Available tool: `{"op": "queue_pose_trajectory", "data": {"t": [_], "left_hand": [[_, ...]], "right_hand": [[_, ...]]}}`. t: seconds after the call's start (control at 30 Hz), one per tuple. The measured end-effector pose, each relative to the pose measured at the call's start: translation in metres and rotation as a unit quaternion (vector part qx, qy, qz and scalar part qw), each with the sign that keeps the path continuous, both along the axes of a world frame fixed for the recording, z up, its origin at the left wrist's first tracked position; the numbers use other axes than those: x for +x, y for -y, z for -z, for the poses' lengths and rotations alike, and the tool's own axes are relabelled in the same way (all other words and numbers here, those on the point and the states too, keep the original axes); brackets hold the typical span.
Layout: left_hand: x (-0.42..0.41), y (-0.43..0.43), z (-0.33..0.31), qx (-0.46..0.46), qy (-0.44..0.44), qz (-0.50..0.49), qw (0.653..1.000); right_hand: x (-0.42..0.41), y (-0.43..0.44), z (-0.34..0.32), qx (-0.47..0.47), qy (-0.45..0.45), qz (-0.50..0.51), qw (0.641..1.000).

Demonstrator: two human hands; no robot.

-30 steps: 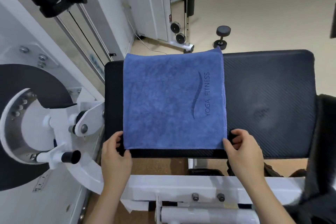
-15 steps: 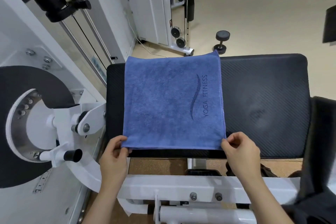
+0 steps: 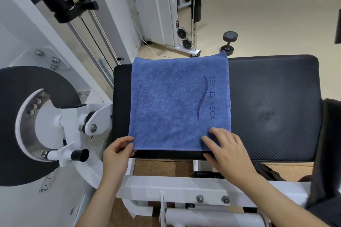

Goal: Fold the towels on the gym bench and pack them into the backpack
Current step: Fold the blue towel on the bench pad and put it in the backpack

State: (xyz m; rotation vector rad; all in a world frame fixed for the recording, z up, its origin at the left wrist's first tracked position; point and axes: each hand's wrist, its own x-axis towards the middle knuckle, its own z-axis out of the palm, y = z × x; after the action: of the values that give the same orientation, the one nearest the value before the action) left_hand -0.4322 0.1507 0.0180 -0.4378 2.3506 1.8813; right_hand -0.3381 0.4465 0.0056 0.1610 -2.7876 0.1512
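Across the near edge of the gym bench (image 3: 273,97) lies 1 blue towel (image 3: 173,101), flat and roughly square, printed YOGA FITNESS along its right side. Left hand (image 3: 116,155) pinches the towel's near left corner, thumb on top and fingers curled under the hem, so it is closed on the cloth. Right hand (image 3: 227,147) lies open and flat, fingers spread, pressing down on the near right corner; it grips nothing that I can see, though its thumb side is partly hidden and may catch the hem.

Beyond the fingertips the towel runs to the far edge of the bench, and its far right corner sticks out past the pad. To the right of the right hand the pad is bare. A dark shape at the far right edge may be the backpack, but too little shows to say.

Likely risk: with only 1 corner pinched, lifting for the next fold could drag the towel askew. The 2 layers may also slide apart under the flat palm and leave uneven edges.
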Motion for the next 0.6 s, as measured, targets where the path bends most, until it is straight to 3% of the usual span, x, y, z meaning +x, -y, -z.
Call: {"op": "queue_pose_trajectory", "data": {"t": [0.07, 0.23, 0.37, 0.43, 0.5, 0.6], "left_hand": [[0.000, 0.002, -0.003, 0.009, 0.028, 0.000, 1.000], [-0.001, 0.008, -0.030, 0.247, 0.097, -0.018, 0.964], [0.000, 0.009, -0.044, 0.324, 0.088, 0.026, 0.942], [0.001, 0.007, -0.048, 0.238, 0.055, 0.056, 0.968], [0.000, 0.006, -0.050, 0.037, -0.005, 0.075, 0.997], [-0.002, 0.008, -0.046, -0.212, -0.135, 0.106, 0.962]], "right_hand": [[-0.002, -0.007, 0.002, 0.046, 0.022, -0.033, 0.998], [-0.010, -0.003, -0.006, 0.105, 0.006, -0.047, 0.993], [-0.021, 0.010, -0.008, 0.098, 0.015, -0.031, 0.995], [-0.024, 0.012, -0.003, 0.083, 0.004, -0.027, 0.996], [-0.023, 0.011, 0.004, 0.069, -0.026, -0.046, 0.996], [-0.017, 0.000, 0.014, 0.066, -0.066, -0.081, 0.992]]}}
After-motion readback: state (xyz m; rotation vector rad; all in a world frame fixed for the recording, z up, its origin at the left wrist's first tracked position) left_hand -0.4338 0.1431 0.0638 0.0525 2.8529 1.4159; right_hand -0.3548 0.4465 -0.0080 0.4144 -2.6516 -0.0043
